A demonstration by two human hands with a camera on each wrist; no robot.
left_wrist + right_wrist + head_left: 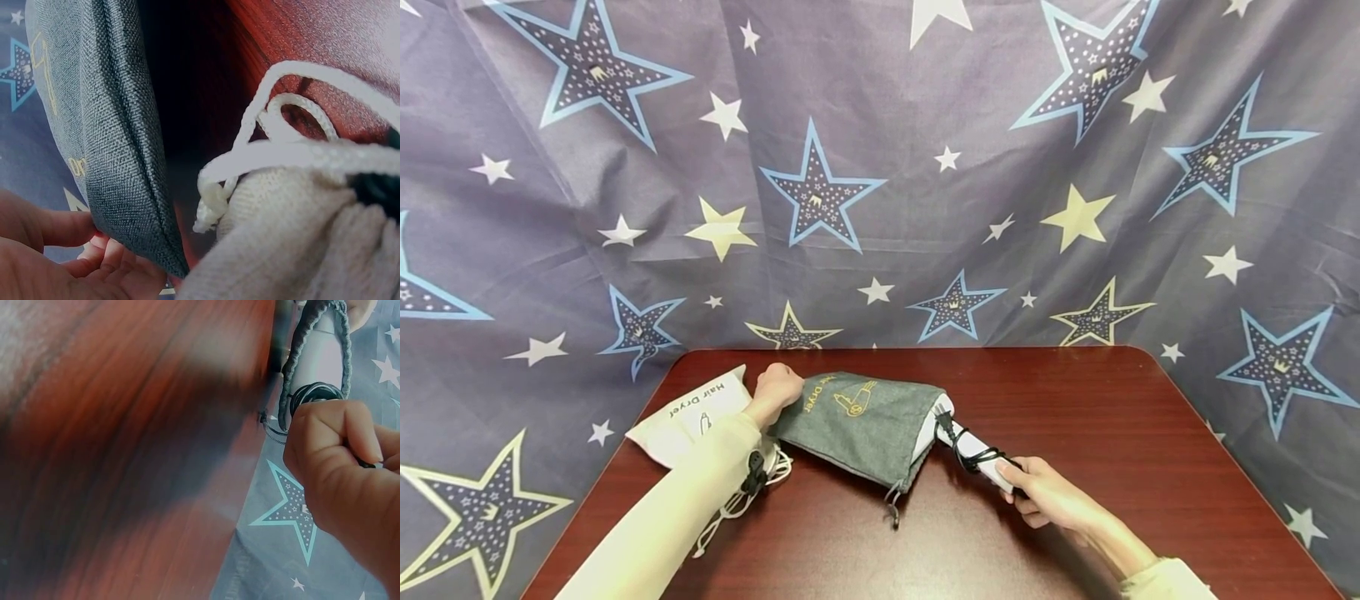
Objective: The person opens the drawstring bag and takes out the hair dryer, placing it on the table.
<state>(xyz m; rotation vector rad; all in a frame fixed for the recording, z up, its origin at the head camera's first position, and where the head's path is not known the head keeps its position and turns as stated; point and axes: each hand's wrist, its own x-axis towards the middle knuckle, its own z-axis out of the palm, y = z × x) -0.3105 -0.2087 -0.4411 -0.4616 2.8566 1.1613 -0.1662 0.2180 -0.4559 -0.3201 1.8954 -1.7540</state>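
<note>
A grey drawstring bag point(865, 421) with gold "Hair Dryer" print lies across the middle of the table, its mouth facing right. Out of that mouth sticks a white hair dryer point(973, 446), its black cord point(962, 442) wound about the handle; the rest is hidden inside the cloth. My right hand point(1037, 492) grips the end of the handle, and the right wrist view shows the fingers curled round it. At the bag's closed left end, my left hand point(777, 390) pinches a corner between thumb and fingers, as the left wrist view point(94, 256) confirms.
A cream drawstring bag point(688, 414) printed "Hair Dryer" lies left, partly under my left forearm, its white cords point(722, 521) trailing forward. The grey bag's drawstring end point(892, 508) hangs toward the front. A star-patterned cloth point(880, 167) rises behind the dark red table point(1075, 408).
</note>
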